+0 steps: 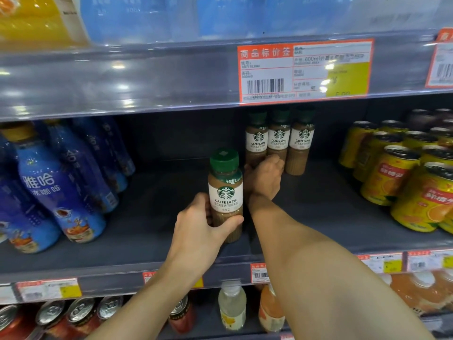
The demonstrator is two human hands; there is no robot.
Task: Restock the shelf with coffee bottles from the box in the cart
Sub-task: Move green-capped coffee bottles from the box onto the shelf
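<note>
shelf [152, 231]: dark flat board with a wide bare stretch in the middle; clear plastic price rails run along its near edge and along the shelf above
blue bottles [58, 192]: left side, tall glossy tapered plastic, leaning
yellow cans [402, 182]: right side, round printed metal with pull-tab tops, packed close
back row [279, 141]: three coffee bottles standing upright at the far side, squat clear plastic over tan drink, white label bands, green screw caps
held coffee bottle [226, 195]: same make, upright, near the front of the bare stretch; whether its base touches the board I cannot tell
left hand [198, 227]: fingers and thumb wrapped round the lower half of the held bottle
right hand [266, 175]: reached far in, fingers curled at the foot of the back row's left bottles; a grip cannot be made out
progress: early by my judgement, three placed, a fourth going in, most of the gap still to fill; box and cart are out of view
</note>
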